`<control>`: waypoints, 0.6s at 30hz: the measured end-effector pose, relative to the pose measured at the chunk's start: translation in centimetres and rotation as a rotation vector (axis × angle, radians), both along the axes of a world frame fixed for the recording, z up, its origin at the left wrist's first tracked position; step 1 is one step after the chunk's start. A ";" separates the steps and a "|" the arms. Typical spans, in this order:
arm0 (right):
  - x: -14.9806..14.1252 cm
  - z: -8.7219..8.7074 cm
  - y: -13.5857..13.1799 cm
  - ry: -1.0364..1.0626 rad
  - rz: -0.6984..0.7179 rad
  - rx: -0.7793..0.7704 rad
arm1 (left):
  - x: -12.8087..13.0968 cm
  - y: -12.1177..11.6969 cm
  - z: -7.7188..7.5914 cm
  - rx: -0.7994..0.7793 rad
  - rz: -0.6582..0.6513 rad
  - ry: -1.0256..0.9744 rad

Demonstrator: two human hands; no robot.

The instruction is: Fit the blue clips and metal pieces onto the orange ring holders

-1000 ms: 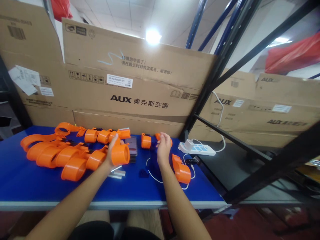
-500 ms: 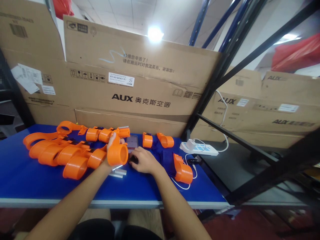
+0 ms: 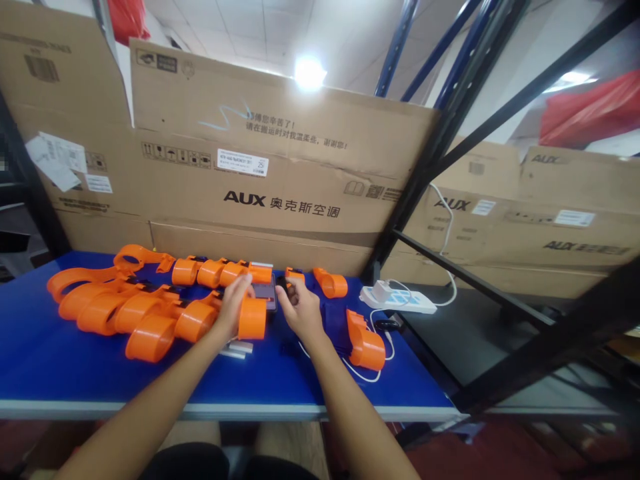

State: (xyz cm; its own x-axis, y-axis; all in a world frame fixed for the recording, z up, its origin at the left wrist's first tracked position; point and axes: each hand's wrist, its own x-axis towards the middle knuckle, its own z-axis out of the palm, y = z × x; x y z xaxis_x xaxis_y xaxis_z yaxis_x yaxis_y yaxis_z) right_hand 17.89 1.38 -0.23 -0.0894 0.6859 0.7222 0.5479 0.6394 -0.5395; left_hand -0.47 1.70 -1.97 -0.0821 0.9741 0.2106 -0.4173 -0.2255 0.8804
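My left hand [image 3: 233,303] is closed around an orange plastic ring-shaped part [image 3: 253,319], its round cuff facing right above the table. My right hand [image 3: 301,308] is raised just to the right of it, pinching a small black piece [image 3: 283,283] between thumb and fingers; its exact kind is too small to tell. Behind the hands lies a dark flat phone-like device [image 3: 265,291], partly hidden. More orange ring parts [image 3: 150,337] with black pieces on them lie in rows to the left. Light metal strips [image 3: 237,349] rest under my left wrist.
Orange parts also lie at the back [image 3: 330,283] and right [image 3: 367,348], beside a dark blue item [image 3: 336,327]. A white power strip [image 3: 399,296] with white cables stands at the right edge. Large cardboard boxes [image 3: 280,233] wall off the back; a black metal post [image 3: 415,180] rises at right.
My right hand has lifted off the table and moved right, with the black piece now showing in its fingers. My left hand has turned the orange part and shifted it slightly right.
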 end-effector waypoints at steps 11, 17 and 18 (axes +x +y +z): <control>0.1 0.7 -0.4 -0.023 0.053 0.097 | 1.1 -0.5 -0.1 0.104 -0.102 0.220; 0.1 0.4 -0.4 -0.044 0.064 0.068 | 1.1 -0.6 0.0 0.084 -0.116 0.185; 0.1 0.4 -0.5 -0.049 0.063 0.068 | 1.1 -0.6 0.0 0.070 -0.121 0.174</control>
State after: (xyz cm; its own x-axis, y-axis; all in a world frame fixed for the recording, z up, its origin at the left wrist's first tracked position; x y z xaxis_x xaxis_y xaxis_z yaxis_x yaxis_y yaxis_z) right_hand 17.97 0.91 0.16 -0.1669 0.6272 0.7608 0.5301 0.7077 -0.4671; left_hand 0.59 1.13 -1.97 0.0779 0.9572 0.2787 -0.2878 -0.2460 0.9255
